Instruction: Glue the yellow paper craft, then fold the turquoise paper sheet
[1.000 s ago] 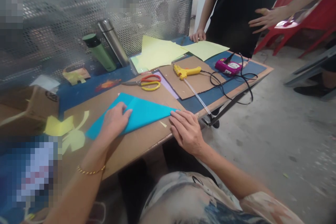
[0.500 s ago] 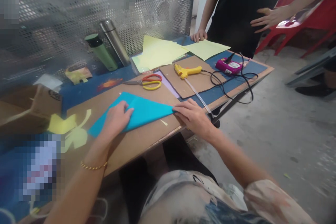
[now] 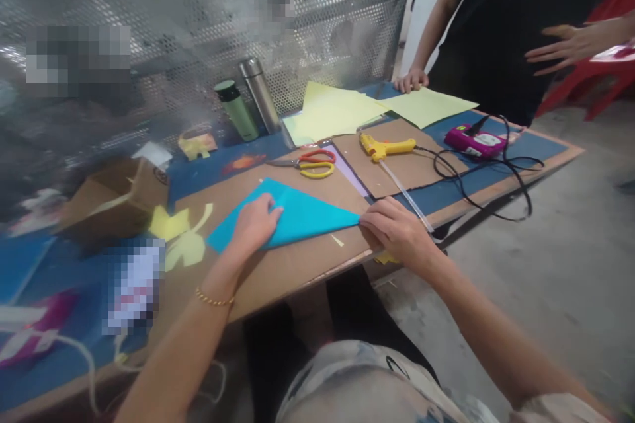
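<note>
A folded sheet of blue paper [image 3: 307, 215], roughly triangular, lies on a brown cardboard sheet [image 3: 292, 264]. My left hand [image 3: 255, 221] holds the paper down near its left part, fingers bent and thumb on the surface. At the narrow right tip, my right hand [image 3: 394, 228] pinches the corner between thumb and fingers, close to the table's front edge. Just behind the paper lie scissors [image 3: 317, 164] with one red and one yellow handle. Yellow paper cut-outs [image 3: 186, 248] rest left of my left hand.
A yellow glue gun [image 3: 387, 147] with a clear stick sits on another cardboard piece. Its black cable lies beside a purple power strip [image 3: 476, 141]. Pale yellow sheets [image 3: 342, 112], two flasks [image 3: 260, 96] and a cardboard box [image 3: 116, 195] stand around. Another person's hand [image 3: 411, 79] rests on the table's far edge.
The view has swung left, so things appear further right and more of the table's left side shows. Both hands keep the same places on the blue paper.
</note>
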The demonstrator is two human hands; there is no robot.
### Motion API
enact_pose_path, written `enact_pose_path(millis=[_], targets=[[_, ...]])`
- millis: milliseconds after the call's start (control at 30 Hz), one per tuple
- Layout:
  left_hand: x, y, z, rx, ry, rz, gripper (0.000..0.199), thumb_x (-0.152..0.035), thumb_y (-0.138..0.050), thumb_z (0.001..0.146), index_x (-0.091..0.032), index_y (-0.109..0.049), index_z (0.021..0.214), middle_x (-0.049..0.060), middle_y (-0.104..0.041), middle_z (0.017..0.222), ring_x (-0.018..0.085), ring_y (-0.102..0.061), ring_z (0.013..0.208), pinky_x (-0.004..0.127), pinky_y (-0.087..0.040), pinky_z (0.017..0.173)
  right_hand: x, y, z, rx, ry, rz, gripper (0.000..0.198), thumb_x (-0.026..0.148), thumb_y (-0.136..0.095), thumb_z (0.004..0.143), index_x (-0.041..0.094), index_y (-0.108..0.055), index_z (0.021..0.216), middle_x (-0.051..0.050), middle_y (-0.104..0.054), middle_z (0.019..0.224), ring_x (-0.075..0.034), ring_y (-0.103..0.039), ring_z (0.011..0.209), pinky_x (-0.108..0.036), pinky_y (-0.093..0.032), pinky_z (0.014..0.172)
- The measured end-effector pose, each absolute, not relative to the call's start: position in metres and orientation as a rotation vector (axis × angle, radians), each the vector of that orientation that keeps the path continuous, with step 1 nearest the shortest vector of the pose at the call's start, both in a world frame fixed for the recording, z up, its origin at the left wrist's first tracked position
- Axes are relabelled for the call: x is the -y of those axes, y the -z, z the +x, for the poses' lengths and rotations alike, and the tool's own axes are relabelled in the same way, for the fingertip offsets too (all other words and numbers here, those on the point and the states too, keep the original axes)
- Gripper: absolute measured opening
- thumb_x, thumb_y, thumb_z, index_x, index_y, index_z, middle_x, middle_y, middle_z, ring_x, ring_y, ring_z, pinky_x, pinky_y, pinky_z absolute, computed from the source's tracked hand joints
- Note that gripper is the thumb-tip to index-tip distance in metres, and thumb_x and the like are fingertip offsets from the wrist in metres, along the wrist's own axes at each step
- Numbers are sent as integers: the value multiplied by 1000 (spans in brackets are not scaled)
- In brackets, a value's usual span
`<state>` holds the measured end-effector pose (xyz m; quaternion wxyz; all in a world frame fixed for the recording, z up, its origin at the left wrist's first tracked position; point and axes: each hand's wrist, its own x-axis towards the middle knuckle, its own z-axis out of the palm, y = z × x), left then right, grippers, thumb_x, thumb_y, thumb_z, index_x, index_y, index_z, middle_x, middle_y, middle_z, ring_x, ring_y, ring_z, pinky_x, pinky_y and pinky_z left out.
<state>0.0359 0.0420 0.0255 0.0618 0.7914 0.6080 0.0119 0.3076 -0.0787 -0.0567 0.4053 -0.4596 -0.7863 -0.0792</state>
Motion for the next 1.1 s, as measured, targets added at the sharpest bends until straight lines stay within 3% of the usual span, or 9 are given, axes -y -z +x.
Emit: enact_pose_path(millis=[400,733,1100], targets=[[-40,-21,37,-1850,-79,2341,13,-31,-57,98,-20,-64,101,10,-75,109,26,-67,101,32,-42,77,94,49,309,1988,208,-1068,18,9,-58,99,19,-71,106,-9,-73,98,-20,-60,83,-36,-53,74],[-38,-19,38,-1855,-99,2329,15,-32,-57,99,-21,-64,105,9,-75,109,26,-68,103,33,-45,80,96,51,311,2004,210,-1063,20,8,-58,98,20,-74,103,-9,-75,100,-21,-63,85,-36,-54,76],[-20,-21,45,-1894,-98,2309,35,-34,-54,103,-20,-58,135,14,-70,127,32,-68,115,39,-50,88,93,57,316,2025,310,-1018,18,9,-64,97,21,-72,106,-8,-73,100,-22,-64,86,-37,-54,75]])
